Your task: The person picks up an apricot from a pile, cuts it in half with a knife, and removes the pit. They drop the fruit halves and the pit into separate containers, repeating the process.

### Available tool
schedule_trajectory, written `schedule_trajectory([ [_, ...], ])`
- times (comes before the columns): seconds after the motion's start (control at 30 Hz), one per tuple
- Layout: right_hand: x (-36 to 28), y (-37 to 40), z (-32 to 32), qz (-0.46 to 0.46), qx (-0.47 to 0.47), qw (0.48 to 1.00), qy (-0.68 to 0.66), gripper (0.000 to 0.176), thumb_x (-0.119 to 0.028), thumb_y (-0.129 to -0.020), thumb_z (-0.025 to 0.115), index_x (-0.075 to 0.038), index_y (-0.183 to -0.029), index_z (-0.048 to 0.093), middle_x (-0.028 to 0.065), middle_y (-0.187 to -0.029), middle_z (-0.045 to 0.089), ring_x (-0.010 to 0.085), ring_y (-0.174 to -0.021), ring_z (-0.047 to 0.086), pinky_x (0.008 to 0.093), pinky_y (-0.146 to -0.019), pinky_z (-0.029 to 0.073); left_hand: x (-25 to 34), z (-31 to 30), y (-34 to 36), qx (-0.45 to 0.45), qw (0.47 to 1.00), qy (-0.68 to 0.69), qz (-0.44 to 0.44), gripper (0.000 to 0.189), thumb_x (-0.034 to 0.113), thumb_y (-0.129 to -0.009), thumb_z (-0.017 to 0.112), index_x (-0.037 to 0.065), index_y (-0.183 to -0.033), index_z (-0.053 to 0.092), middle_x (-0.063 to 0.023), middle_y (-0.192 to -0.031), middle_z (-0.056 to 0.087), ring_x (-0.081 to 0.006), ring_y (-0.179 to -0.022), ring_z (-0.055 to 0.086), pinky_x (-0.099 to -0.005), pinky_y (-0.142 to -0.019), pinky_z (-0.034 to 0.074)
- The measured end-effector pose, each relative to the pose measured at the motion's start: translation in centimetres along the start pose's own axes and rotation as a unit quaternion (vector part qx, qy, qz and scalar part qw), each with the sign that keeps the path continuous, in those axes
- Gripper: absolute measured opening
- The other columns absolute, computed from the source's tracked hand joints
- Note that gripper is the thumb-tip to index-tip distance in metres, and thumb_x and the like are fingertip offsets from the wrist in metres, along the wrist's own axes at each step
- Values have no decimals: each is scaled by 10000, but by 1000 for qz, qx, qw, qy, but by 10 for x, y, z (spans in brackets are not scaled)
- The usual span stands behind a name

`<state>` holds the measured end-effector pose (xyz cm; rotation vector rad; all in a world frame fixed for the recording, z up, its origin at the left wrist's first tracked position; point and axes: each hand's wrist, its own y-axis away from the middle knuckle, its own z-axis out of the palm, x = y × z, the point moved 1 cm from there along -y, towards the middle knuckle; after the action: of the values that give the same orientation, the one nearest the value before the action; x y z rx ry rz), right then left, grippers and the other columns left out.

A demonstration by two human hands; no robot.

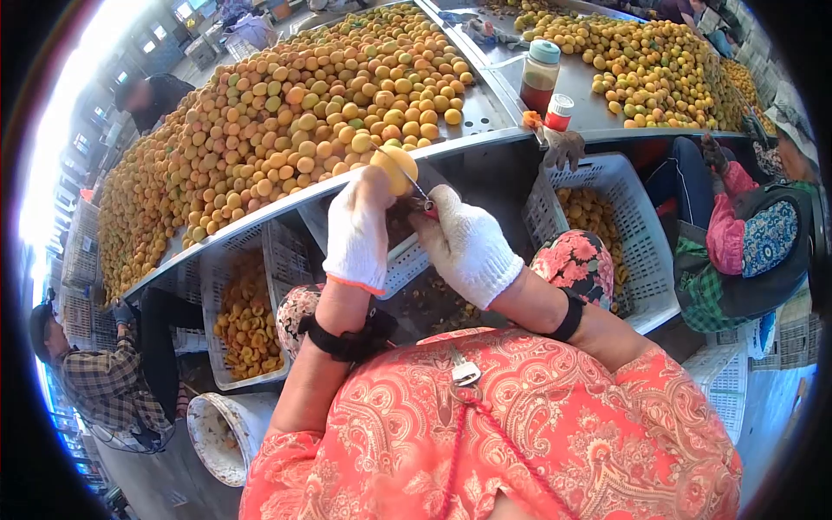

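A key (465, 373) hangs on the paisley blouse (520, 433) nearest the lens. Above it, one apricot (394, 166) sits clamped in the gloved left hand (358, 230), up-left of the right hand (465, 245), which is closed round one knife (416, 185) — blade slanting up to the fruit. Beyond lies the heaped table (485, 108) — its fruit uncountable.

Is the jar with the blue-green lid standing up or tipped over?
Standing up. The jar sits upright on the metal table, its lid on top, beside a smaller red-and-white container.
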<state>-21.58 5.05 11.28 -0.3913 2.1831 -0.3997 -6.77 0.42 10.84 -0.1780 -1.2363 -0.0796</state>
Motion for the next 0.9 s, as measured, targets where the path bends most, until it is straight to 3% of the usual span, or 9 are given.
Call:
schedule_trajectory([
  [0.07, 3, 0, 2, -2, 2, 999, -43, 209, -156, -949, 578, -10, -1078, 503, 253, -744, 645, 447, -736, 652, 496, -589, 510, 8, 15, 7, 43, 994, -41, 91, 458, 402, -1016, 557, -7, -1217, 597, -63, -1067, 643, -117, -920, 586, -256, -805, 482],
  [0.13, 6, 0, 7, 1, -5, 1000, -27, 226, -154, -946, 579, -6, -1100, 506, 253, -748, 647, 447, -733, 653, 498, -595, 512, 2, 9, 7, 11, 996, -29, 80, 438, 352, -1007, 587, -11, -1252, 577, -66, -1099, 643, -123, -938, 595, -278, -830, 489],
  [0.23, 5, 2, 10, 17, -12, 1000, 21, 267, -150, -939, 582, 1, -1147, 509, 250, -754, 652, 444, -728, 654, 502, -603, 517, -11, 15, 9, 14, 980, 195, -33, 439, 403, -973, 628, 25, -1192, 583, -70, -1028, 642, -153, -917, 612, -309, -826, 505],
  [0.33, 9, 0, 15, 25, -7, 998, 62, 304, -147, -931, 585, 7, -1183, 512, 247, -755, 654, 439, -724, 654, 504, -605, 521, -16, 23, 8, 68, 953, 282, -92, 460, 461, -960, 625, 43, -1150, 588, -63, -1002, 642, -172, -897, 619, -328, -816, 515],
  [0.6, 12, -1, 19, 1, 42, 999, -4, 223, -147, -924, 596, -3, -1081, 531, 238, -723, 642, 432, -703, 653, 496, -580, 517, -12, 17, 4, 57, 983, 166, -44, 430, 458, -964, 618, 70, -1147, 595, -41, -997, 648, -173, -873, 613, -326, -777, 509],
  [0.8, 9, -1, 18, 44, -30, 994, 96, 209, -178, -934, 587, -9, -1037, 519, 233, -692, 634, 434, -688, 649, 499, -568, 513, -19, 15, 6, 79, 959, 254, -101, 368, 408, -989, 597, 68, -1130, 606, -40, -988, 646, -161, -881, 613, -293, -752, 494],
  [0.9, 8, -2, 16, 40, -39, 996, 66, 216, -188, -938, 581, -6, -1032, 510, 239, -699, 636, 443, -703, 648, 506, -578, 513, -16, 10, 3, 82, 982, 157, -65, 352, 383, -1004, 578, 49, -1110, 612, -32, -948, 627, -139, -853, 588, -267, -730, 473],
])
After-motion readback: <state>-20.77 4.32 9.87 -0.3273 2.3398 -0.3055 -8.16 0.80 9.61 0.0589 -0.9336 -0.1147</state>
